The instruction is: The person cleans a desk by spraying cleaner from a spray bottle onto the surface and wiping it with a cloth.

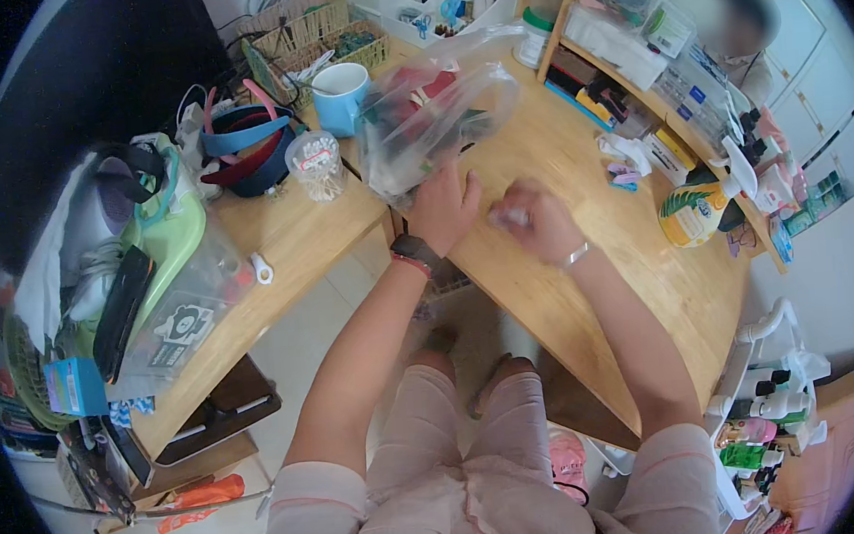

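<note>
A clear plastic bag (pixel 431 123) with red and green things inside lies on the wooden desk (pixel 577 172). My left hand (pixel 446 209) is at the bag's near edge, its thumb apart; whether the fingers grip the plastic is hidden. To its right, my right hand (pixel 540 220) is raised over the desk with curled fingers. A small pale thing (pixel 517 216) shows between them, too blurred to name. Behind and left of the bag stands a light blue mug (pixel 342 100). A round tub of cotton swabs (pixel 316 166) stands beside it.
Headbands (pixel 248 142) and a full clear bin (pixel 176 324) crowd the left desk section. A wooden shelf (pixel 630 74) edges the right side, with a yellow spray bottle (pixel 697 208) before it. Wicker baskets (pixel 302 21) stand at the back. A person (pixel 747 38) appears at upper right.
</note>
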A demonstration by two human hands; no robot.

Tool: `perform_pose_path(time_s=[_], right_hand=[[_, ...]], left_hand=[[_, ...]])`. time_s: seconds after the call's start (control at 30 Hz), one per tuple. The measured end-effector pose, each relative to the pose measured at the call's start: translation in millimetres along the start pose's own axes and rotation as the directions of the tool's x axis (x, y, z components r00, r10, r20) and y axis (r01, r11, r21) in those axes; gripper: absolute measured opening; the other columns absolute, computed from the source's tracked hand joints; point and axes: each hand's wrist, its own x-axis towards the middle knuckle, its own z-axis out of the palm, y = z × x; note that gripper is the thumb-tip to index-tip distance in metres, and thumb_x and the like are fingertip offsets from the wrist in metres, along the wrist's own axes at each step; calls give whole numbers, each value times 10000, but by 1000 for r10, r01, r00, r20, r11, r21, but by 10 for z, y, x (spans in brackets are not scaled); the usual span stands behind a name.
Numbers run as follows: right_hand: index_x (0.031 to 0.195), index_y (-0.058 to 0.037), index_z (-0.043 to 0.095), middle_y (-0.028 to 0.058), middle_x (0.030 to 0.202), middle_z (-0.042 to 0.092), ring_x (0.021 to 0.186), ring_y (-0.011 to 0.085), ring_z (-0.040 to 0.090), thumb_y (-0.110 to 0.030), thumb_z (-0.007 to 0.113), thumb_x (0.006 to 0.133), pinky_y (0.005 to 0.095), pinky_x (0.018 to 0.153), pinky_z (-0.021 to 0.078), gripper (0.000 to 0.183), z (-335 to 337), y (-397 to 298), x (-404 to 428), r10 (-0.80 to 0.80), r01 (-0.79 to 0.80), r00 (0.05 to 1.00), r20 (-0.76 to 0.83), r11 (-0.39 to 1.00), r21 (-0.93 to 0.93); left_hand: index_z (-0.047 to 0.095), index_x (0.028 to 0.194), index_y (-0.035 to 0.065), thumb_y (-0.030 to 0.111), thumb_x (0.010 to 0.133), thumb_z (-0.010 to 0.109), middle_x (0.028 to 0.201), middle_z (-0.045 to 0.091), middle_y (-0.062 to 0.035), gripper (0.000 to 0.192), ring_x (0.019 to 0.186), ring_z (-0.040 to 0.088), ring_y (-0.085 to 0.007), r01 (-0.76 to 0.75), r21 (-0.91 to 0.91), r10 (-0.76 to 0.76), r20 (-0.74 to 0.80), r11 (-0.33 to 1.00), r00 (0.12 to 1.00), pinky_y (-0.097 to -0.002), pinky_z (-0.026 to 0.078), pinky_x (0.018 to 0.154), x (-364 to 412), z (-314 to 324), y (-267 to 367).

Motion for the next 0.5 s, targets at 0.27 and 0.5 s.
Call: perform_pose_path(time_s=[0.27, 0.5], right_hand=[[867, -100, 679, 128, 968, 610, 974, 317, 535, 0, 635, 623, 352, 864, 447, 268, -294, 628, -14, 162, -163, 987, -21, 985, -59], [828, -84, 679, 121, 848, 588, 862, 288, 547, 6, 635, 634, 350, 770, 457, 219, 53, -233, -261, -166, 160, 985, 56, 982, 104]], left_hand=[[382, 1231, -51, 212, 872, 473, 1151, 501, -285, 454, 1058, 484, -418, -111, -15, 109, -78, 994, 991, -423, 384, 907, -7, 103, 50], [421, 1132, -71, 239, 877, 462, 972, 549, -298, 403, 921, 523, -430, -84, 15, 85, -93, 996, 992, -462, 421, 785, -28, 1, -42]])
